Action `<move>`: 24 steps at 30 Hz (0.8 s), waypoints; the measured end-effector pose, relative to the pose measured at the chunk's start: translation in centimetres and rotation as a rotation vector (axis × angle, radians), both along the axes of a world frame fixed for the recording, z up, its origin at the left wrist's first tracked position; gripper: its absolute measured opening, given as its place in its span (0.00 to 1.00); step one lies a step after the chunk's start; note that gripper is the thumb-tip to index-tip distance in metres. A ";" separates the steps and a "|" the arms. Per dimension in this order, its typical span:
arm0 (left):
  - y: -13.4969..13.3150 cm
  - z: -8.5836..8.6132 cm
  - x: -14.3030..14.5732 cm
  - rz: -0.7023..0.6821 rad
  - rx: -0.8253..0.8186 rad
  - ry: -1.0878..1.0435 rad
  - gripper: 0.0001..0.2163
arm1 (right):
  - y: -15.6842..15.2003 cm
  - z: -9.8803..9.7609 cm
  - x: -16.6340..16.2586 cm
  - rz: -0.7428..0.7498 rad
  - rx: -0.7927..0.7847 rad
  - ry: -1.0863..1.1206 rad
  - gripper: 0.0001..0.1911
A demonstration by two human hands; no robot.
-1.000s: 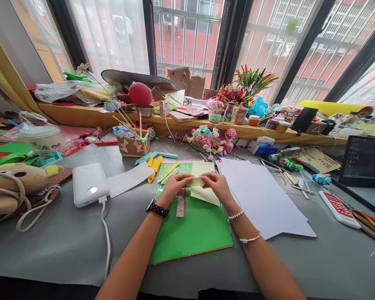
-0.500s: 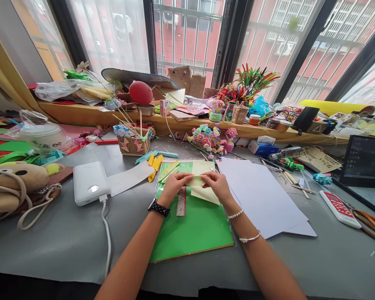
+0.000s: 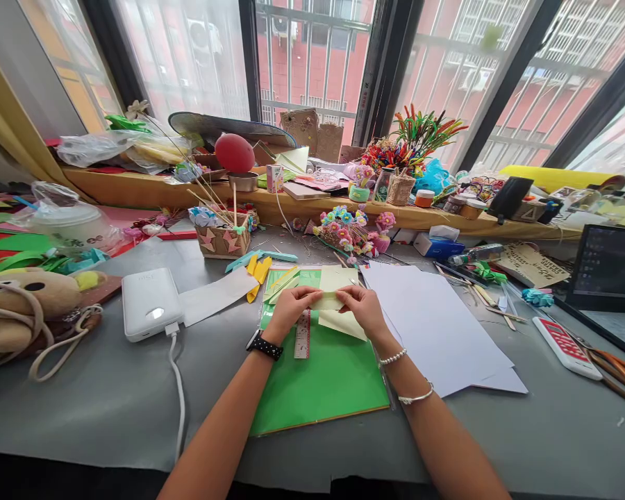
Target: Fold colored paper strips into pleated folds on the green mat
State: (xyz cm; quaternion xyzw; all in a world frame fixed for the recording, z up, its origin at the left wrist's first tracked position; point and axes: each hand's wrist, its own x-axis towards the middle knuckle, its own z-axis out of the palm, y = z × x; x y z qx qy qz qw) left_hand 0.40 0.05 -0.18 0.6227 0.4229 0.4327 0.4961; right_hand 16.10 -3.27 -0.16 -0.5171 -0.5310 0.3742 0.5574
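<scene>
Between my two hands is a small strip of pale yellow paper (image 3: 328,301), pinched at both ends. My left hand (image 3: 294,310) has its left end between thumb and fingers. At the other end, my right hand (image 3: 363,307) grips it the same way. Under them lies a green sheet pack (image 3: 323,389) in a clear sleeve. A short ruler (image 3: 302,337) rests on the pack below my left hand. More pale yellow paper (image 3: 344,324) lies beneath and behind my right hand. Folded light green strips (image 3: 283,285) sit just beyond my left hand.
White paper sheets (image 3: 437,326) lie to the right, near a red-and-white calculator (image 3: 567,348) and a laptop (image 3: 612,278). On the left are a white power bank (image 3: 151,304) with a cable and a plush bear (image 3: 28,305). A cardboard box (image 3: 223,241) holding sticks stands behind.
The strip's face between my fingers looks slightly tilted compared with before. Both hands keep their place and grip.
</scene>
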 end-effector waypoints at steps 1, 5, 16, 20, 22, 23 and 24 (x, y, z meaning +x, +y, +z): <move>0.0 0.0 0.0 -0.006 0.012 0.014 0.12 | 0.0 0.0 0.0 0.003 0.007 -0.016 0.09; -0.2 0.2 0.1 -0.036 0.098 0.086 0.11 | 0.0 -0.1 0.0 0.036 0.046 -0.070 0.09; -0.4 0.1 0.2 -0.079 0.219 0.109 0.10 | -0.4 -0.1 -0.6 0.043 0.066 -0.108 0.10; -0.4 0.1 0.2 -0.070 0.215 0.128 0.11 | -0.5 0.2 -0.7 0.034 0.069 -0.116 0.10; -0.4 0.2 0.2 -0.058 0.193 0.136 0.11 | -0.5 0.3 -0.5 0.036 0.058 -0.110 0.09; -0.4 0.3 0.1 -0.048 0.172 0.132 0.12 | -0.4 0.3 -0.4 0.034 0.052 -0.100 0.09; -0.3 0.3 0.1 -0.035 0.145 0.115 0.12 | -0.4 0.3 -0.2 0.028 0.046 -0.089 0.10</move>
